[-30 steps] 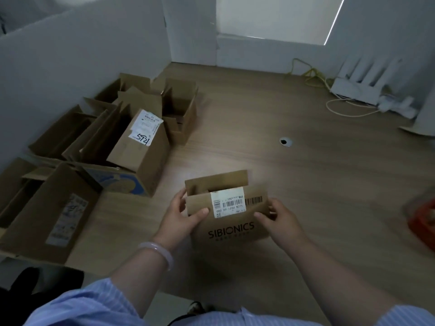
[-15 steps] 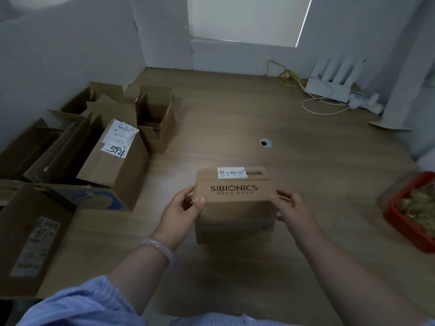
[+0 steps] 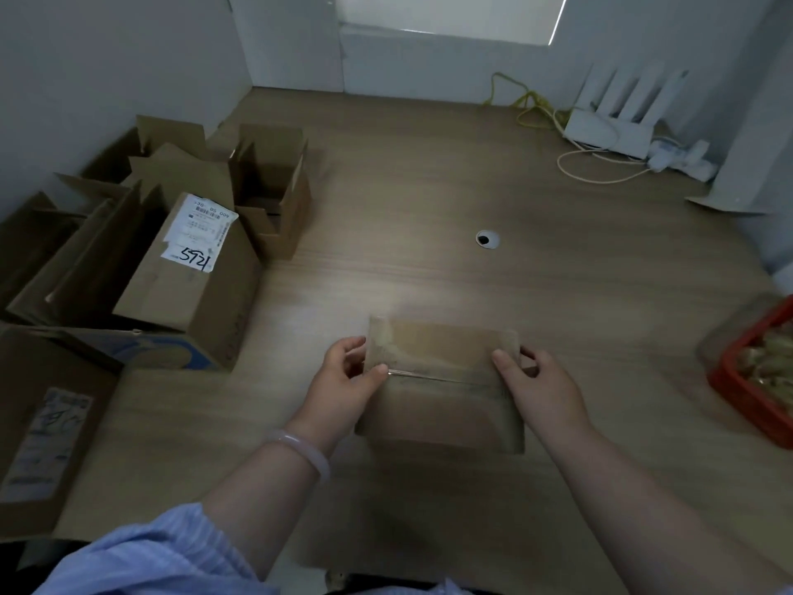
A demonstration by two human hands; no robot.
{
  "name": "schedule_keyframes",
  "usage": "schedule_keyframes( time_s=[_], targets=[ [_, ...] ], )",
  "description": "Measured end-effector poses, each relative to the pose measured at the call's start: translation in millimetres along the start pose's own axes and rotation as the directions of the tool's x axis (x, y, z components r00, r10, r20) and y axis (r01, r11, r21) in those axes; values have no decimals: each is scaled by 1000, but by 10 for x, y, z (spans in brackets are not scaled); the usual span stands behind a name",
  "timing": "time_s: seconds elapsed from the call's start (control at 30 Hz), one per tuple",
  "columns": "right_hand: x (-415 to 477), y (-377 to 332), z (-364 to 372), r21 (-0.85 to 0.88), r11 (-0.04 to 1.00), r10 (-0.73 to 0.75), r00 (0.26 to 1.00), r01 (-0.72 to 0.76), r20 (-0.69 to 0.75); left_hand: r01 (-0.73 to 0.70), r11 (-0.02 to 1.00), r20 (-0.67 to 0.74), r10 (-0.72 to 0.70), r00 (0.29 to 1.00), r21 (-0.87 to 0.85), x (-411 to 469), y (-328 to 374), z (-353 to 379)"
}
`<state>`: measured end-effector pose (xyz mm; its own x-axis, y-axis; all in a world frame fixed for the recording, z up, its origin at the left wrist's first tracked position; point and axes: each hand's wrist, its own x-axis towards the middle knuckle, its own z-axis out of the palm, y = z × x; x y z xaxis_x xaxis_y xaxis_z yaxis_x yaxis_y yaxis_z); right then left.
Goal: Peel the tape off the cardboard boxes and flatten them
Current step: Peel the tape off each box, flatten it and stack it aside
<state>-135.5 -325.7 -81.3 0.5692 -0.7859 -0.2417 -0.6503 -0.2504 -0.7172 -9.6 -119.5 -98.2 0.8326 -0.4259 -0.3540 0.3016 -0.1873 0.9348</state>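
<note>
Table (image 3: 429,173): we see bare wood grain spreading away beyond our fingertips, with a small round cable hole (image 3: 487,239) well past them
Box pile (image 3: 163,259): opened cardboard boxes stand well off to the outer side of our left fingers, the nearest one carrying a white shipping label marked 5921
Red tray (image 3: 746,380): far out past our right knuckles, at the frame edge, contents too blurred to name
Small box (image 3: 442,380): it sits between our two hands above the table; a second ago its printed face and barcode label looked at us, and now we see a plain face with a glossy strip of tape (image 3: 433,373) running across it from one thumb towards the other
Meaning: we judge the box has been turned over so the taped seam is up, which puts the peeling step next; nothing is flattened yet
Left hand (image 3: 343,380): fingers curled round the box's left end, thumb pressed on top right at the tape's start
Right hand (image 3: 540,388): fingers wrapped behind the right end, thumb laid on the top face near the tape's other end
</note>
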Motion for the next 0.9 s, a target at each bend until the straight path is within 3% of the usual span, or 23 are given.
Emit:
schedule_keyframes(
  time_s=[0.13,0.23,0.37,0.5,0.6,0.77,0.9],
  targets=[
    [17,108,121,-30,999,-39,998,41,49,35,997,32,-37,999,67,35,-163,-8],
    [-30,176,167,-138,971,-180,979,193,100,31,999,152,-35,988,32,1,-163,-28],
    [-96,252,197,-197,955,-169,953,221,250,18,1000,300,-22,954,16,-23,-238,-127],
    [-26,212,204,-256,934,-199,959,247,200,-39,999,128,41,991,-12,-93,-252,-47],
    [-46,148,238,-408,808,-386,905,425,180,-114,989,-18,116,993,97,-87,-299,-4],
    [-108,124,298,-517,705,-393,874,485,285,-95,992,188,78,979,84,-142,-341,-152],
    [-62,107,268,-612,595,-392,853,521,345,-95,989,166,74,983,117,-100,-337,-110]
  ],
)
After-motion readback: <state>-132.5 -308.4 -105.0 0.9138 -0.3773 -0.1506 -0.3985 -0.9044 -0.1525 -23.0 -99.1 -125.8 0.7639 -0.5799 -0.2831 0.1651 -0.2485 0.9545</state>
